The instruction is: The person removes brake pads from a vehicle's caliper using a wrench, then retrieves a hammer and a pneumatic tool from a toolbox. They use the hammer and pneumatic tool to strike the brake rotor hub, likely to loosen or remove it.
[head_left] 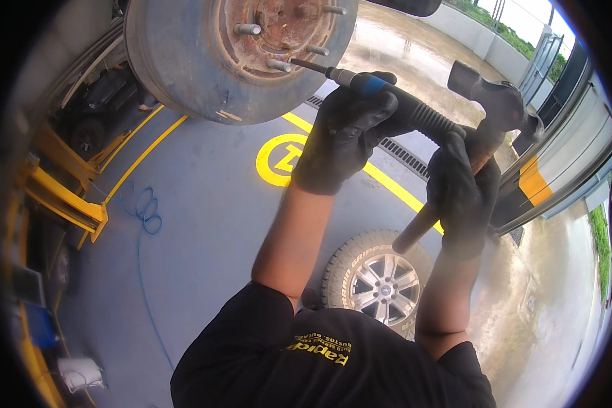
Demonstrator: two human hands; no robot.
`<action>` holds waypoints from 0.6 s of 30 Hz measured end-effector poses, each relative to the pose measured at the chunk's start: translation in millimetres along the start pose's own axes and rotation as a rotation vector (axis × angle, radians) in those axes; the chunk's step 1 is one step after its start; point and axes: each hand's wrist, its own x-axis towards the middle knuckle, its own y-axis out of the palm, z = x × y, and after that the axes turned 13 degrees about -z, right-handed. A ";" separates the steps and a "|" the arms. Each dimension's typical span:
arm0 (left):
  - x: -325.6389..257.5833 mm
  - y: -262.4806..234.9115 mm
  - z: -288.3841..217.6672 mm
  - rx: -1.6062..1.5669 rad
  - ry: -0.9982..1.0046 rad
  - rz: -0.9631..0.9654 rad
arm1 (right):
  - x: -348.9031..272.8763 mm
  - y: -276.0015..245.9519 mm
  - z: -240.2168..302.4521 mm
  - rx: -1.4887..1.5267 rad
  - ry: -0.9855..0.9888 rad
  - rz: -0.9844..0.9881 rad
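My gloved left hand point(347, 129) is closed around a long punch-like tool point(428, 119) with a black ribbed grip and a blue band. Its metal tip rests against the rusty hub point(279, 27) of a raised brake drum point(183, 75), between the wheel studs. My gloved right hand point(462, 194) grips the wooden handle of a hammer point(496, 98). The dark hammer head is held up to the right, just behind the butt end of the tool and apart from it.
A removed wheel with a silver rim point(381, 279) lies on the grey floor below my arms. A blue hose point(143, 211) loops at the left beside yellow lift arms point(61, 197). A drain grate point(401, 153) and yellow floor lines cross the middle.
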 end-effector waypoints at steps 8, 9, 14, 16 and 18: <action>3.6 -19.7 0.2 0.347 0.206 0.137 | -6.5 8.5 4.5 -0.010 -0.058 0.023; 1.8 -17.8 -0.8 0.182 0.105 0.094 | -3.5 3.6 3.0 -0.048 0.001 0.060; -4.0 -7.5 -14.1 0.145 -0.163 0.203 | -8.0 12.9 -5.5 -0.016 -0.219 -0.007; -4.1 -7.5 -10.9 0.255 -0.042 0.141 | -10.6 12.3 -1.0 0.038 -0.165 -0.035; -5.6 -6.8 -8.8 0.372 0.085 0.074 | -11.8 11.4 -0.1 0.089 -0.089 -0.045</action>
